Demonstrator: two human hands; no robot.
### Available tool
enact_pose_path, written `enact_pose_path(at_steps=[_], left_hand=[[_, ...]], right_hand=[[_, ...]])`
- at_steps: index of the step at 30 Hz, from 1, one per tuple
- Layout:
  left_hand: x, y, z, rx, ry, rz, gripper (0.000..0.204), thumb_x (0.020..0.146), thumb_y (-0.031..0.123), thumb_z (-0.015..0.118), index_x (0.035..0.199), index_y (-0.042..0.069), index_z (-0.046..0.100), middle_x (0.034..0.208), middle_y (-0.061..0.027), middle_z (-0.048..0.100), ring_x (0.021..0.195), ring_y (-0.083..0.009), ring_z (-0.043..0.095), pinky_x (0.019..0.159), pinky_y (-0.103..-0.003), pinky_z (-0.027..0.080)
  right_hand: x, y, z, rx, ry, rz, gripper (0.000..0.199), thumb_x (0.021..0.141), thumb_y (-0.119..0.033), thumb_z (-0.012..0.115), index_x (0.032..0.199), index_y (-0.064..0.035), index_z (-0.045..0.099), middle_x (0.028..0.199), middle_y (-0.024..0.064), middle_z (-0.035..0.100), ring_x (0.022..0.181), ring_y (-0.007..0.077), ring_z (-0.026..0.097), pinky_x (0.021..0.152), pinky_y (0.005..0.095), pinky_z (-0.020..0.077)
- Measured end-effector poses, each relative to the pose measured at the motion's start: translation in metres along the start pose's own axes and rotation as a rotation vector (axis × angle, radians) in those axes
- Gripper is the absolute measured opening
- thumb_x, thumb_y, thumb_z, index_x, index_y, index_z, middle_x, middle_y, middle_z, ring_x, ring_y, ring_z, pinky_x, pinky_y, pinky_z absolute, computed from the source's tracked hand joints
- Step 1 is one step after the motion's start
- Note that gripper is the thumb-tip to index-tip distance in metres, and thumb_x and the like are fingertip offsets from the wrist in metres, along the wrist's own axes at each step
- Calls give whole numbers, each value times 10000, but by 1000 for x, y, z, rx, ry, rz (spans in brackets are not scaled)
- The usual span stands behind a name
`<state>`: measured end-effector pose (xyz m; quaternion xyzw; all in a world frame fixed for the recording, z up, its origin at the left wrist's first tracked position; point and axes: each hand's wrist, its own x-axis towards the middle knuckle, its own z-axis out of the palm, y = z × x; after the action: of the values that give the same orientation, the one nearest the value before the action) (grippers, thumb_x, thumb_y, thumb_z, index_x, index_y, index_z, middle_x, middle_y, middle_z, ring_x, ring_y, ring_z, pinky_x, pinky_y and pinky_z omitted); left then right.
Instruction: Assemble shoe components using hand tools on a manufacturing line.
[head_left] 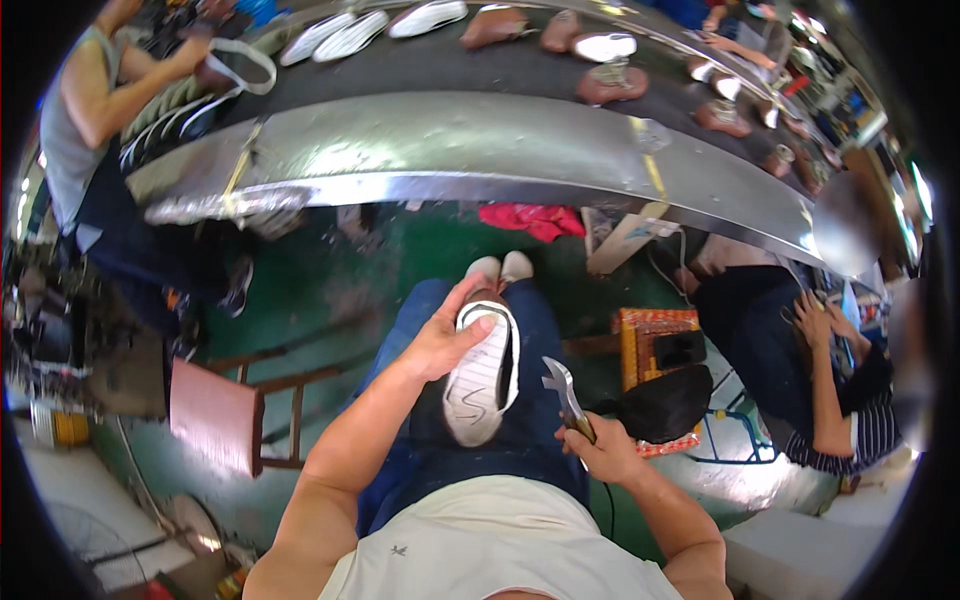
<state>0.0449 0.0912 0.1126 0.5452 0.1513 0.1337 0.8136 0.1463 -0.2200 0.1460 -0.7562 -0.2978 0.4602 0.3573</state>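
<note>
A shoe (480,385) with a white, line-marked bottom turned up rests over my lap, long side pointing away from me. My left hand (450,338) grips its far end, thumb pressed on the white bottom and fingers round the brown part. Along its right side, a white rim stands apart from the bottom, leaving a dark gap. To the right of the shoe and apart from it, my right hand (603,450) is closed round the handle of lasting pincers (568,392). Their curved metal head points up and away from me.
A long metal-edged bench (400,150) with a dark top carries several brown shoes and white soles. At left stands a pink-topped stool (215,415); a person (90,130) there holds a sole. Another person (800,370) sits at right. A dark cap (665,403) and phone (680,348) lie beside me.
</note>
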Motion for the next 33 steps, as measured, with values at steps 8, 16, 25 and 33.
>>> enact_pose_path(at_steps=[8,16,25,33], left_hand=[[-70,-1,-43,86,70,92,669,1029,373,629,1562,128,307,1290,-99,594,1209,-182,546,1076,-361,425],[-75,4,-60,594,74,272,598,1059,353,541,1531,40,350,1575,-235,367,1505,-359,327,1197,-407,293],[-62,-17,-91,428,75,179,503,1064,241,561,1500,28,428,1521,-129,432,1393,-215,429,1156,-346,346],[-61,-2,-101,281,-128,26,521,1050,198,590,1525,66,421,1591,-107,340,1443,-196,356,1185,-348,305]], right_hand=[[47,-78,40,-164,-175,-317,303,1001,-244,617,1219,-33,628,947,84,688,825,168,653,789,311,521],[79,-111,31,305,-495,-25,239,1026,-208,590,1159,-12,618,907,62,685,828,138,652,729,304,533],[127,-71,61,-362,-76,-467,172,995,-156,607,1034,11,593,829,184,667,726,389,659,681,452,524],[109,-68,71,-530,24,-509,234,993,-152,587,1136,29,549,975,249,637,857,463,652,753,515,532]])
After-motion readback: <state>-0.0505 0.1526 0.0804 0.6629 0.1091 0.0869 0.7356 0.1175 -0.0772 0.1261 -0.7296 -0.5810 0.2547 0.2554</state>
